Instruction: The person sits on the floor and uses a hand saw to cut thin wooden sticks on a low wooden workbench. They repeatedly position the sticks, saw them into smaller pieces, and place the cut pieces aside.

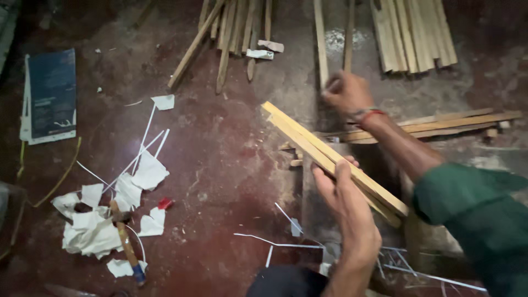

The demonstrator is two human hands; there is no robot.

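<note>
The bundle of wooden strips (330, 157) sits in the left hand (344, 201), whose fingers are wrapped round it near the middle, so it hangs slanted above the floor (220, 165), upper end pointing up-left, lower end toward the green sleeve (473, 220). It looks like 2 or 3 thin, pale yellow slats lying flat against each other, straight-edged and squarely cut. Such slats are probably light and stiff but could slide against one another, so a hold around the middle with all of them pinched together seems the safest grip; the edges may splinter.

The right hand (346, 93) is raised beyond the bundle, curled closed around the lower end of a single upright slat (320, 44), a red thread band at its wrist.

Further out, more slats (440, 124) lie crosswise on the floor under the right forearm, a fan of sticks (231, 33) and a neat stack of strips (415, 33) lie at the far edge. To the left are torn white paper scraps (93, 225), a wooden-handled tool (125, 242) and a dark blue booklet (50, 93)
</note>
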